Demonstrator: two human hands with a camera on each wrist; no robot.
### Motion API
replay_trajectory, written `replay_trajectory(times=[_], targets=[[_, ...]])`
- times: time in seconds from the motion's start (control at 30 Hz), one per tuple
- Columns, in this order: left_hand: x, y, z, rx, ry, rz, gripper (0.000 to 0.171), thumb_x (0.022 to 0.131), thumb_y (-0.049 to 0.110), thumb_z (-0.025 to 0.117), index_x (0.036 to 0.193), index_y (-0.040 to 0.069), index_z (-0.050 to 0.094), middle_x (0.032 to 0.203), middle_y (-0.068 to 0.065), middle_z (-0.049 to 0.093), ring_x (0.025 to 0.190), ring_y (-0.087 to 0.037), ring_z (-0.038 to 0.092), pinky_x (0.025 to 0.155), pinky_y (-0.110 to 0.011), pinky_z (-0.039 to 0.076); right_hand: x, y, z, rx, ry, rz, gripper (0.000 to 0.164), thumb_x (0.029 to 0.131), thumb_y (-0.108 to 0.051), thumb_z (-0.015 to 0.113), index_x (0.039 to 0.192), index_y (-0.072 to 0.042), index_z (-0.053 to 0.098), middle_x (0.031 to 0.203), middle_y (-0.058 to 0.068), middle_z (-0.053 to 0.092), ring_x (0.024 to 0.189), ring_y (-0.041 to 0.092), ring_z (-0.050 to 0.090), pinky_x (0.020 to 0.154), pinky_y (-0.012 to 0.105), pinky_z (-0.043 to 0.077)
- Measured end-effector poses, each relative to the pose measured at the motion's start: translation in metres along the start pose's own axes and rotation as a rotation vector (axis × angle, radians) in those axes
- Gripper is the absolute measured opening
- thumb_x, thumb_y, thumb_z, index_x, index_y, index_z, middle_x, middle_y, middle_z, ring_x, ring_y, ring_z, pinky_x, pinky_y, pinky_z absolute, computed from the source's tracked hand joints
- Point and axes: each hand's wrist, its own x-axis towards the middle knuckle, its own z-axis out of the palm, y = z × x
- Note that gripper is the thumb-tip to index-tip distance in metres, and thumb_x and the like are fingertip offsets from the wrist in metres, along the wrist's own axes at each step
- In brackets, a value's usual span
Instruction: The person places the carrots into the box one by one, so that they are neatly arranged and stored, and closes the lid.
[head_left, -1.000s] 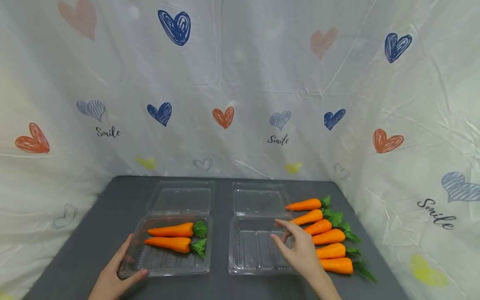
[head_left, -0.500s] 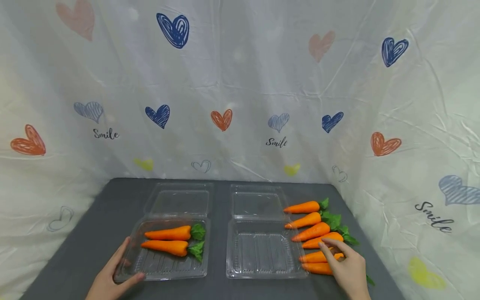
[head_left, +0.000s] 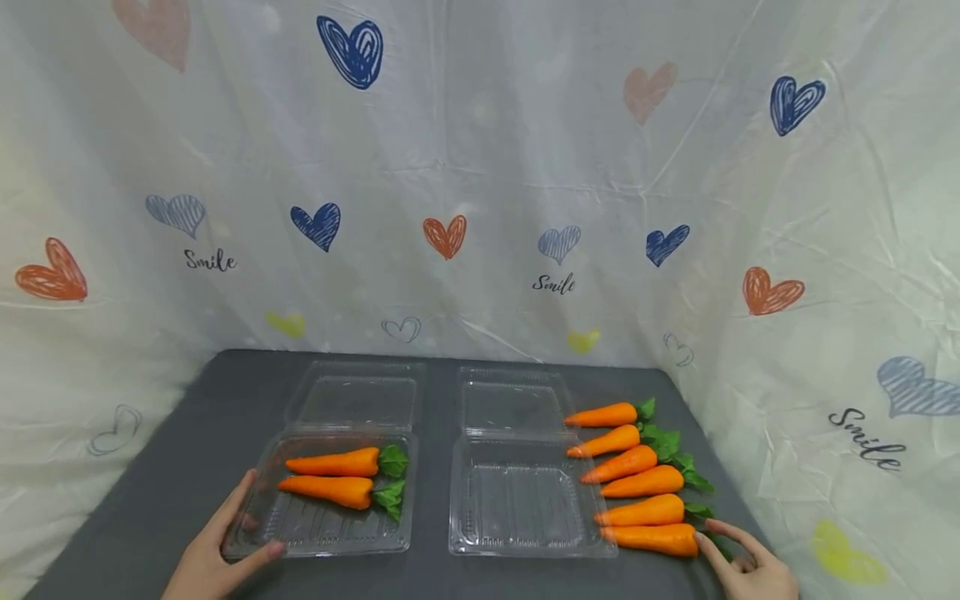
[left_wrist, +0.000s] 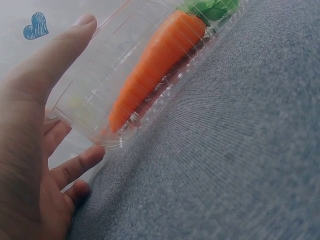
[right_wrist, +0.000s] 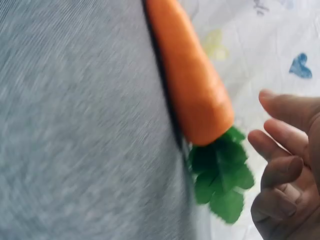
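- Left container (head_left: 315, 531): two carrots (head_left: 333, 462) laid parallel inside.
- Left hand (head_left: 204, 560): thumb and fingers spread, set against its near left corner, presumably for steadying.
- Six carrots (head_left: 651, 481): lined up, greens outward, probably for easy reach.
- Right hand (head_left: 757, 568): thumb and fingers apart, nothing held; shifted from over the row to beside the nearest carrot's greens (right_wrist: 222, 182).
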Motion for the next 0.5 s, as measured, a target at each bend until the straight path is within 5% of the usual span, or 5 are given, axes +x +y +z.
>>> replay_trajectory(times=[0.27,0.5], targets=[[-0.001,0.005,0.003,0.012,0.029,0.026,0.111,0.096,0.048,0.078,0.173,0.028,0.000,0.170,-0.023,0.029,0.101,0.006,0.050,0.085,-0.052,0.054,0.012,0.021,0.000,0.065,-0.176,0.109,0.056,0.089,-0.014,0.083,0.141,-0.004,0.065,0.049,0.007,0.054,0.039,0.021,0.046,0.042,0.032,0.043],[-0.003,0.005,0.001,0.008,0.015,-0.014,0.113,0.096,0.050,0.078,0.172,0.031,-0.003,0.171,-0.020,0.029,0.103,-0.003,0.053,0.084,-0.051,0.053,0.021,0.041,0.001,0.227,-0.362,0.108,0.050,0.091,-0.005,0.080,0.121,-0.039,0.059,0.062,0.011,0.067,0.046,0.022,0.056,0.047,0.034,0.049]])
